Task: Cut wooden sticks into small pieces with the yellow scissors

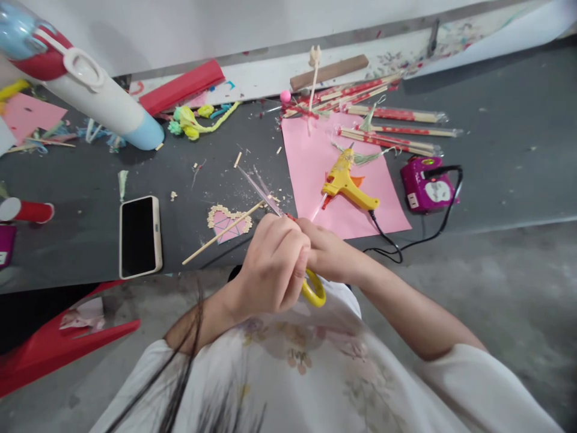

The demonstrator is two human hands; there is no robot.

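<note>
My left hand is closed near the front edge of the dark table, over the end of a thin wooden stick that slants down to the left. My right hand is closed on scissors with yellow handles; their open blades point up and left, blurred. Just left of the hands lies a small pink heart with a beaded cream rim. The stick crosses the heart.
A yellow glue gun rests on pink paper; its black cord runs to a magenta power box. A phone lies at left. Red-and-wood sticks, a white tube and scraps clutter the back.
</note>
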